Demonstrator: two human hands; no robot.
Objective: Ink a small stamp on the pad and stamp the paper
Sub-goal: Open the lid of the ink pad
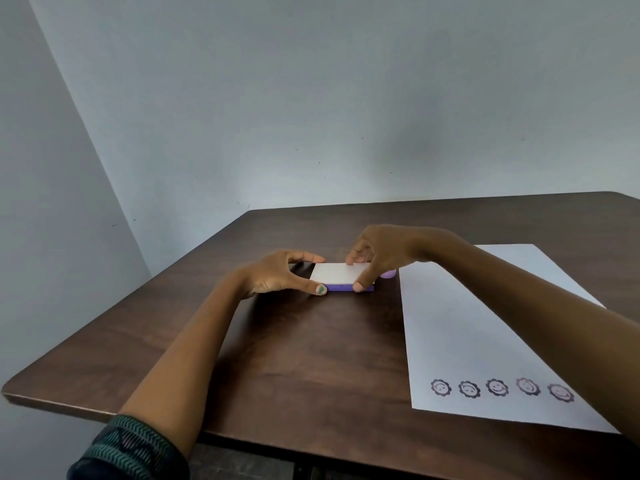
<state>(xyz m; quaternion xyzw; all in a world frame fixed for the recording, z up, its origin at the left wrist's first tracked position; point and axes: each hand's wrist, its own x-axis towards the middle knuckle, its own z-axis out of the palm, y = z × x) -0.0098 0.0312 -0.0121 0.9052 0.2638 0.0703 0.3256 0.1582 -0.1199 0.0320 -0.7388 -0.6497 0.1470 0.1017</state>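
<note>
- Just left of the paper (485, 323), the shut pad (341, 277) lies, a small stamp (388, 274) touching its right end.
- Both hands, left hand (277, 273) and right hand (379, 252), pinch its ends.
- Hold the base down; lift the lid straight.

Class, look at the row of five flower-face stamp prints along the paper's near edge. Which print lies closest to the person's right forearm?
The fifth print, at the right end of the row on the paper. It sits right beside the right forearm; the other four run off leftward, away from it.
</note>
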